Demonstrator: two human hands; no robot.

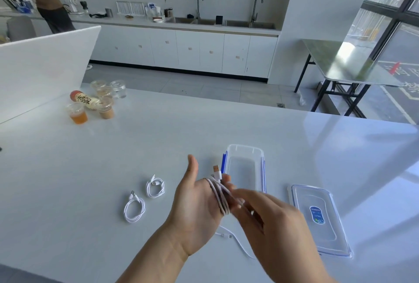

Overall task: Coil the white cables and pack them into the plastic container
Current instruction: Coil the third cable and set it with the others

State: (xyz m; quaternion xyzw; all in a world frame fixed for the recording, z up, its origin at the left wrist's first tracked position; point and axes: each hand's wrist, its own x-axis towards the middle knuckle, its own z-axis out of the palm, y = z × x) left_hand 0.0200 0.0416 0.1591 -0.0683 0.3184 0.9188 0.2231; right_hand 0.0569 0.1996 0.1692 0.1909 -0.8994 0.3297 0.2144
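My left hand [196,201] is held palm up above the white table, with a white cable [219,194] wound in loops around its fingers and the USB plug sticking up. My right hand [267,217] pinches the same cable next to those loops. The cable's loose tail [238,240] trails on the table below my hands. Two coiled white cables lie to the left: one [134,209] nearer me, the other [155,186] just beyond it. The clear plastic container [246,149] with blue clips stands open behind my hands.
The container's clear lid [317,232] lies flat to the right. Several plastic cups with drinks and a bottle [90,101] stand at the table's far left, beside a white partition [45,65]. A person stands at the far kitchen counter.
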